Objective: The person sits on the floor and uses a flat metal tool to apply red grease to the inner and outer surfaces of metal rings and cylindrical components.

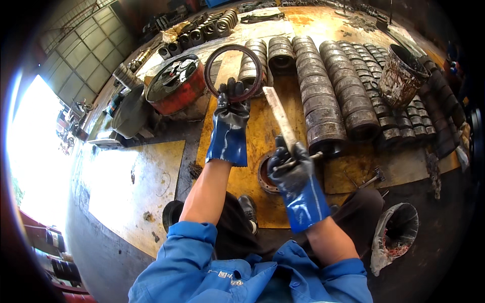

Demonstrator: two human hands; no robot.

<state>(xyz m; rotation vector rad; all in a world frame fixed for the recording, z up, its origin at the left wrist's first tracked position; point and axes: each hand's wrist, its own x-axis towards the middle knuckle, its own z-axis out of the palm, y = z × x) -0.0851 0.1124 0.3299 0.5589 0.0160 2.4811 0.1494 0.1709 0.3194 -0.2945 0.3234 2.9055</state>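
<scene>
My left hand (231, 113), in a blue and black rubber glove, holds up a dark reddish-brown ring (207, 76) by its lower edge, with fingers curled over the rim. Nearer to me and to the right, my right hand (293, 169), gloved the same way, is closed round a pale flat stick (279, 113) that points up and away, tilted left. A thin dark rod (316, 155) juts sideways from the same grip; its other part is hidden by the fingers. Below, partly covered by my right glove, a round flanged metal part (264, 174) lies on the yellow sheet.
Rows of metal cylinders (320, 98) lie beyond my right hand. A crusted bucket (402, 73) stands at the right. A red drum (177, 96) with a dark, cluttered top is at the left. A hammer (373, 178) and a lined container (396, 232) are near my right knee.
</scene>
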